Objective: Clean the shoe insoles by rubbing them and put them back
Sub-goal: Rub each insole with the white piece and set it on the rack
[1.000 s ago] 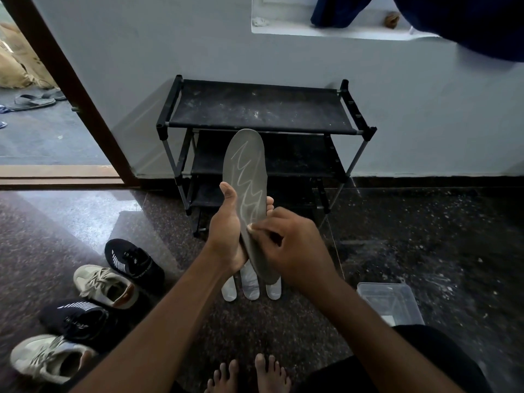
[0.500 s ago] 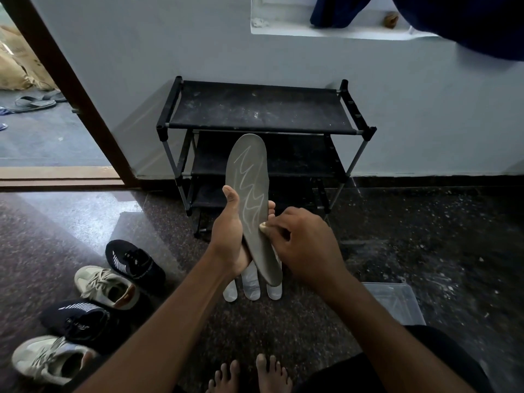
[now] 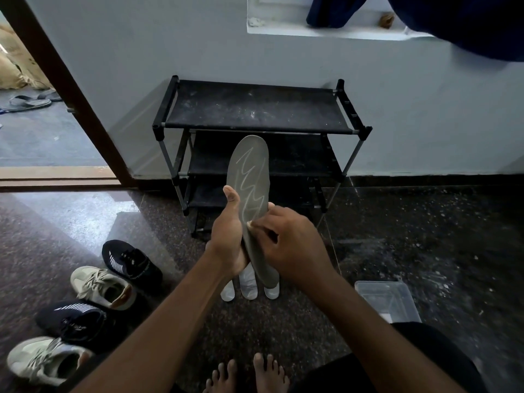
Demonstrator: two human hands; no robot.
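My left hand grips a grey insole with a pale zigzag line, held upright before me, thumb along its left edge. My right hand has its fingers curled against the insole's middle, thumb tip pressed on its face. The heel end pokes out below both hands. Three pale insoles lie on the floor under my hands, mostly hidden. Two black sneakers and two beige sneakers sit in a row at the lower left.
A black three-tier shoe rack stands against the wall straight ahead. A clear plastic box rests on the floor at the right. An open doorway is at the left. My bare feet are at the bottom.
The insole has shifted slightly right and down with my left hand. My right hand slid along its face, from lower on the insole toward its middle.
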